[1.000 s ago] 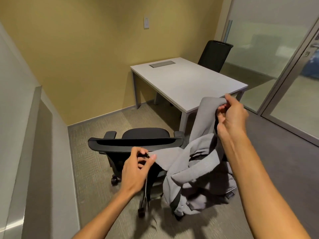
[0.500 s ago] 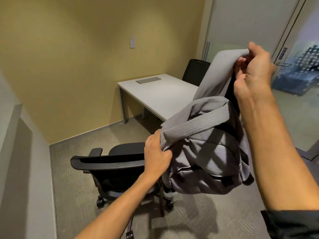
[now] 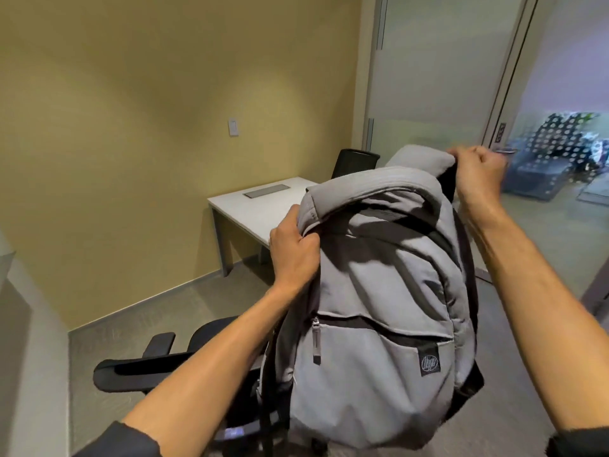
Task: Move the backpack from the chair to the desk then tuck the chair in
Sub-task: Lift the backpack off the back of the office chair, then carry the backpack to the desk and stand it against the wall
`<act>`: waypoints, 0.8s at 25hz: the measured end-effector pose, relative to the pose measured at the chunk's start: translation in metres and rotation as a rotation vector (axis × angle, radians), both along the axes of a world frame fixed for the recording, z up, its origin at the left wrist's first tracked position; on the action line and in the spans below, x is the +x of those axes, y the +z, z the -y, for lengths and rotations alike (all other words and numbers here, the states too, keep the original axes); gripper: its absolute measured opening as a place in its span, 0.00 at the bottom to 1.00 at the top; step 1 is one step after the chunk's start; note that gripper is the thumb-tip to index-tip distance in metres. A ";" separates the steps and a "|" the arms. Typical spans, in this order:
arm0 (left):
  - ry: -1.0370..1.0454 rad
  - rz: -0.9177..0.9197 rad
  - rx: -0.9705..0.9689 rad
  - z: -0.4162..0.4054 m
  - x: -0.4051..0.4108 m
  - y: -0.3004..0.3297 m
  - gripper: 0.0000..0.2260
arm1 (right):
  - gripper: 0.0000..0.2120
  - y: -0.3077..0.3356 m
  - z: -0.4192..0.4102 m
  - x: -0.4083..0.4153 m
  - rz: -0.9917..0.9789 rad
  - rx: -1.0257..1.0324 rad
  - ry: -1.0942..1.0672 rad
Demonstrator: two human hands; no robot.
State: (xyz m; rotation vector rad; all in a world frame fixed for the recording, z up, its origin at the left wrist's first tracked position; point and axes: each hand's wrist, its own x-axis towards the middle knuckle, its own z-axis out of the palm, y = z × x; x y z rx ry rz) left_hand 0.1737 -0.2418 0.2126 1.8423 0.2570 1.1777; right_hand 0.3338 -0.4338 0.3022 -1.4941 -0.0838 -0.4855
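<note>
Backpack (image 3: pixel 379 324), grey with an "hp" tag at lower right, hangs gripped by left hand (image 3: pixel 293 255) and right hand (image 3: pixel 478 179).

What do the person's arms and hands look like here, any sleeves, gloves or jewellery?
Both forearms are bare. A dark sleeve, pushed up, shows at the bottom edge on each arm. The left hand and right hand wear no gloves, and no rings or watch show from this view.
</note>
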 end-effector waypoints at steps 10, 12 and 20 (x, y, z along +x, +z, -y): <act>-0.141 0.077 -0.257 -0.045 0.027 0.096 0.08 | 0.34 -0.057 0.029 -0.038 -0.038 -0.040 1.080; -0.157 0.113 -0.343 -0.056 0.025 0.123 0.04 | 0.42 -0.069 0.023 -0.033 0.053 -0.192 1.070; 0.024 0.075 -0.351 -0.125 0.025 0.155 0.04 | 0.13 -0.080 -0.089 -0.032 0.254 -0.093 0.714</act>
